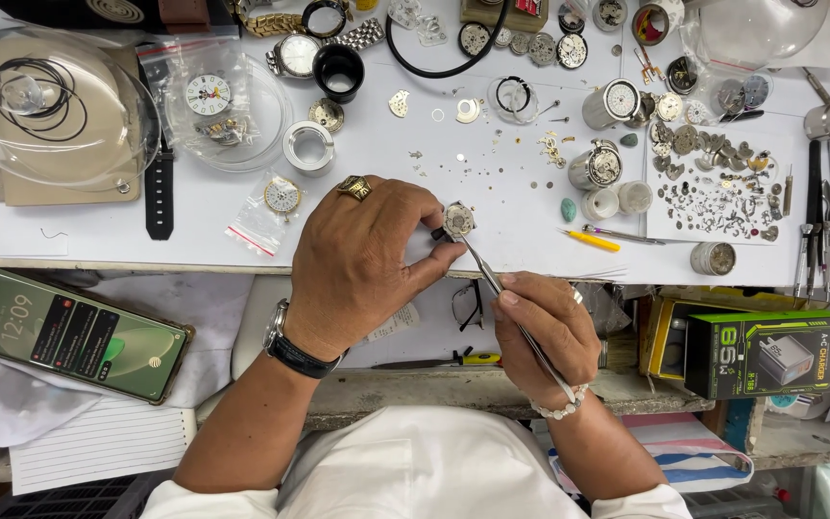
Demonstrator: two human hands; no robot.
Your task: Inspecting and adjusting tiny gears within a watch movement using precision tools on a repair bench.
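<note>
My left hand (362,255), with a gold ring and a wristwatch on the wrist, pinches a small round watch movement (459,218) at the front edge of the white work surface (492,192). My right hand (542,322), wearing a bead bracelet, grips thin metal tweezers (492,274). Their tips reach up to the movement's lower edge.
Watch parts, cases and tiny screws lie scattered across the surface, densest at the right (713,183). A yellow-handled tool (590,240) lies near the movement. A clear dome (45,106) stands far left, a lit phone (74,332) lower left, a green box (770,351) lower right.
</note>
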